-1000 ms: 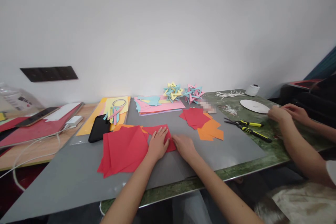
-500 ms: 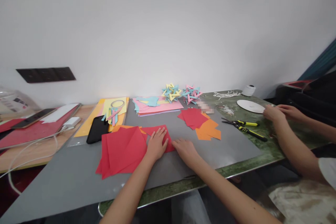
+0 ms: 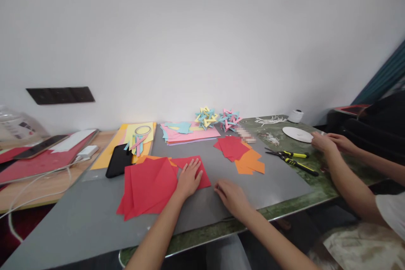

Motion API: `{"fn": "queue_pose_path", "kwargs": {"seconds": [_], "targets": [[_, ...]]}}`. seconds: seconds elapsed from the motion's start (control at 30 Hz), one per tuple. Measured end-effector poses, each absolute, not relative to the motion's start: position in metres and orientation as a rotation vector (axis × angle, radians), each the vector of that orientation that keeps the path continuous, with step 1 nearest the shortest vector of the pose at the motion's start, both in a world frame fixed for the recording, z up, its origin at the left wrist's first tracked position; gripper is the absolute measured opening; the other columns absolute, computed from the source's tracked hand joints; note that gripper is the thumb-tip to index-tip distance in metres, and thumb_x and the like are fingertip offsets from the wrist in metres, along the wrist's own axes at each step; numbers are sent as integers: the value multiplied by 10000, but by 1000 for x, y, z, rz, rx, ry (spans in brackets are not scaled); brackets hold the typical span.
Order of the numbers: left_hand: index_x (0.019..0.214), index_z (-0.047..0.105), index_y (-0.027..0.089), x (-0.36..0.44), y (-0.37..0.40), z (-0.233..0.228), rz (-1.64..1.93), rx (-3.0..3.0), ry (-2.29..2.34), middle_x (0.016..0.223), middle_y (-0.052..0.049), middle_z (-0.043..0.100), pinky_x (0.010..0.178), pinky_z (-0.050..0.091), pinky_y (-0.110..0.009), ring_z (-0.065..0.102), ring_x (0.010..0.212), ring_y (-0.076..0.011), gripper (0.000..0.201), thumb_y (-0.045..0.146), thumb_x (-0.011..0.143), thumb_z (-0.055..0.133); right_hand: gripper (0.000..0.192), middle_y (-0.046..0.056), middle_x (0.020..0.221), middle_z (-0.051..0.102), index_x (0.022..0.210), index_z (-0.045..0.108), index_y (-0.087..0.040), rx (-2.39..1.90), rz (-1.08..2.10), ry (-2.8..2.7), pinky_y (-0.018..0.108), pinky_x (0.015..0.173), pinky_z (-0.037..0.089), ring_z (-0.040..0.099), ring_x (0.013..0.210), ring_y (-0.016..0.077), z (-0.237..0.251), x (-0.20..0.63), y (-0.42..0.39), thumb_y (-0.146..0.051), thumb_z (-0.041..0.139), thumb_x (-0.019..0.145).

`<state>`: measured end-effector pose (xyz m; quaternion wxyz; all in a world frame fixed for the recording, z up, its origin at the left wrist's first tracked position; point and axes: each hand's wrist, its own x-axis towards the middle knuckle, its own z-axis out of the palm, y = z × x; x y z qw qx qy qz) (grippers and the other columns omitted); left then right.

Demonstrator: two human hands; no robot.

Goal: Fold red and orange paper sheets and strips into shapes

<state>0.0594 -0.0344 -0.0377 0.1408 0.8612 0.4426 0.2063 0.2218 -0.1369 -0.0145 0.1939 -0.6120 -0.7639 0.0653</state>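
My left hand lies flat with fingers spread on a red paper sheet, pressing it to the grey mat. My right hand rests just right of that sheet, apart from it, with fingers curled together and nothing visible in them. Beside my left hand lies a fanned pile of larger red sheets, with orange paper edges showing behind. Smaller red pieces and orange pieces lie beyond my right hand.
Yellow-handled pliers lie at the right. A co-worker's hands are by a white disc. At the back stand folded paper stars near a coloured paper stack. A black phone and tape roll lie left.
My right hand has drawn back to the right, off the edge of the red sheet, and its fingers have curled. My left hand stays on the sheet. The view has shifted slightly.
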Motion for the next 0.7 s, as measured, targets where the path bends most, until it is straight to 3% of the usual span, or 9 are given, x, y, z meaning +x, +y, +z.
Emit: {"fn": "queue_pose_path", "kwargs": {"seconds": [0.13,0.4,0.7], "targets": [[1286,279,201,56,-32,-37,637,2353,1285,1328,-38,351,1011,210,-340,266,1233,-124,459,349,863,180,161,37,848,575,926,511,-205,-1636,214,-1901,250,677,373,528,800,162,-21,215,-120,-199,404,805],[1270,298,189,57,-39,-34,560,2509,1247,1350,-62,309,1022,176,-384,233,1248,-170,519,352,787,396,84,45,827,573,769,518,-176,-1845,287,-1884,224,659,348,514,819,152,-27,203,-46,-122,460,741],[1299,222,149,59,-37,-34,524,2490,1293,1362,-82,277,1030,163,-367,223,1252,-168,594,368,776,399,133,75,855,571,814,530,-168,-1975,289,-1933,240,643,327,515,827,169,-21,200,-5,-138,403,792]]}}
